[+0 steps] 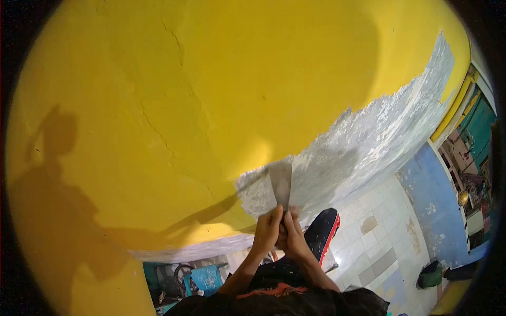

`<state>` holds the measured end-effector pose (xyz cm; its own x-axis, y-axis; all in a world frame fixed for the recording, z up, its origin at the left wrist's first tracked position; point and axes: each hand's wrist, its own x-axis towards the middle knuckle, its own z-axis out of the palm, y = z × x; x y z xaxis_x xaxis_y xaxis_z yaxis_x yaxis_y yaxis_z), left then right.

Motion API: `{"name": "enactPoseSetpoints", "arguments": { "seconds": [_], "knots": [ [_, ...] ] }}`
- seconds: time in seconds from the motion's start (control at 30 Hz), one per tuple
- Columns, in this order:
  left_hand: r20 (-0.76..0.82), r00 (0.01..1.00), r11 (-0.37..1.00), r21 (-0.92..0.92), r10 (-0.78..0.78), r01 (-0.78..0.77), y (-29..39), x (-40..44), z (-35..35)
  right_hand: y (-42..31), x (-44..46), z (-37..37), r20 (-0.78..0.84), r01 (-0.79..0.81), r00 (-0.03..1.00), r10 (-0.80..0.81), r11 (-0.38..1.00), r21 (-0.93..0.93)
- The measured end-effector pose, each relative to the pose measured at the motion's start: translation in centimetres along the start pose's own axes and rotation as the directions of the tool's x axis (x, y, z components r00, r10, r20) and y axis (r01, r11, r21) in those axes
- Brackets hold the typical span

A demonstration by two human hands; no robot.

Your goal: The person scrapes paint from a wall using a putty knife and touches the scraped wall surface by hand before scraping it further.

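A flat metal scraper stands upright against the wall, its wide edge at the border between yellow paint and the bare grey-white patch. Both of my hands are closed round its handle, which they mostly hide. My left hand is on the handle's left side, and my right hand is on its right. Thin cracks run through the yellow paint on the left, where a shadow also falls.
Below the wall at the lower left lies a blue item beside a dark cable. My dark-clothed leg is over the tiled floor. A blue wall stands on the right, with another person's foot near its base.
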<state>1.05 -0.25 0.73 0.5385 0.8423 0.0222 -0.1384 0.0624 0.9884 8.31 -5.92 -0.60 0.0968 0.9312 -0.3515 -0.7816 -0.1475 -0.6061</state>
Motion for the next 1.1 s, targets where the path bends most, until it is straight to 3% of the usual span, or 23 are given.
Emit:
{"name": "enactPoseSetpoints", "arguments": {
  "seconds": [0.07,0.13,0.2,0.23,0.27,0.33,0.37,0.43,0.47,0.53,0.6,0.63,0.67,0.73,0.77,0.8,0.83,0.87,0.93,0.97,1.0,1.07,1.1],
  "knots": [
    [0.032,0.999,0.998,-0.060,-0.005,0.006,0.5,0.6,-0.3,0.4,0.7,0.3,0.045,0.170,0.985,-0.164,0.967,-0.190],
    [0.071,0.997,0.997,-0.069,-0.039,0.044,0.7,0.7,-0.6,0.9,0.8,-1.0,0.037,0.128,0.992,-0.124,0.976,-0.179],
    [0.080,0.992,0.995,-0.017,-0.097,0.099,0.5,-0.2,-0.3,0.9,0.3,-2.0,0.165,0.126,0.981,-0.105,0.984,-0.127],
    [0.077,0.995,0.993,-0.099,-0.056,0.064,-1.7,-0.4,0.0,0.7,-0.5,-1.3,0.110,0.226,0.973,-0.202,0.925,-0.304],
    [0.045,0.998,0.997,-0.060,-0.050,0.052,-2.0,-0.5,0.6,4.1,1.6,-5.8,0.086,0.334,0.933,-0.350,0.752,-0.568],
    [-0.038,0.999,0.989,-0.149,-0.015,0.009,-1.9,0.1,0.7,2.7,1.4,-4.7,0.275,0.474,0.870,-0.408,0.543,-0.694],
    [-0.031,0.999,0.989,-0.151,-0.012,0.007,-1.9,0.6,0.7,2.1,1.4,-4.4,0.274,0.476,0.868,-0.414,0.539,-0.695],
    [-0.013,1.000,0.978,-0.206,0.002,-0.005,-0.8,0.1,1.3,1.2,-0.1,-4.1,0.541,0.576,0.690,-0.481,-0.087,-0.813],
    [-0.020,0.999,0.975,-0.220,-0.025,0.020,-1.2,-0.9,1.7,0.8,-1.7,-3.5,0.526,0.560,0.713,-0.464,-0.075,-0.825],
    [-0.021,0.989,0.986,-0.081,0.143,-0.145,-1.0,-1.0,2.2,-0.8,-3.1,-1.2,0.096,0.293,0.938,-0.332,0.618,-0.729],
    [-0.089,0.983,0.970,-0.172,0.160,-0.173,-0.8,-1.8,3.0,-0.5,-2.6,-1.8,0.184,0.389,0.919,-0.349,0.725,-0.569],
    [-0.146,0.975,0.982,-0.055,0.169,-0.179,-1.4,-1.0,2.5,0.0,-2.3,-1.8,0.116,0.360,0.929,-0.351,0.786,-0.502],
    [-0.205,0.965,0.986,0.058,0.165,-0.156,-2.1,-0.6,2.1,-0.1,-1.3,-1.7,0.110,0.352,0.932,-0.345,0.792,-0.499],
    [-0.181,0.981,0.997,0.035,0.072,-0.067,0.0,1.9,0.8,-0.6,1.1,-1.9,0.282,0.419,0.870,-0.405,0.305,-0.855],
    [-0.163,0.965,0.975,-0.046,0.207,-0.217,1.3,2.6,1.1,-1.4,0.7,-0.7,0.270,0.407,0.876,-0.400,0.310,-0.859],
    [-0.162,0.964,0.974,-0.048,0.211,-0.221,1.2,2.5,1.1,-2.6,0.2,1.4,0.102,0.315,0.937,-0.335,0.678,-0.664],
    [-0.151,0.963,0.974,-0.011,0.223,-0.227,1.3,2.6,0.8,-3.5,0.3,2.8,-0.015,0.188,0.978,-0.206,0.921,-0.342],
    [-0.141,0.962,0.973,0.028,0.232,-0.231,1.4,2.5,0.5,-3.0,0.5,1.7,-0.001,0.199,0.977,-0.212,0.918,-0.343],
    [-0.148,0.961,0.973,0.041,0.232,-0.228,0.7,1.0,0.8,0.3,0.8,-2.5,0.376,0.562,0.811,-0.448,0.419,-0.713],
    [-0.142,0.973,0.983,0.031,0.182,-0.180,-0.1,0.3,1.1,1.1,1.4,-2.9,0.074,0.300,0.951,-0.301,0.833,-0.465],
    [-0.135,0.982,0.991,0.019,0.131,-0.130,-0.9,-0.2,1.3,1.5,0.9,-3.1,0.074,0.304,0.949,-0.305,0.834,-0.460],
    [-0.134,0.975,0.984,0.057,0.178,-0.171,-3.2,-0.4,1.6,1.6,-0.5,-3.5,0.244,0.444,0.875,-0.419,0.490,-0.750],
    [-0.162,0.982,0.994,-0.028,0.096,-0.102,-3.0,0.1,1.5,2.9,1.8,-5.0,0.049,0.345,0.907,-0.418,0.674,-0.653]
  ]
}}
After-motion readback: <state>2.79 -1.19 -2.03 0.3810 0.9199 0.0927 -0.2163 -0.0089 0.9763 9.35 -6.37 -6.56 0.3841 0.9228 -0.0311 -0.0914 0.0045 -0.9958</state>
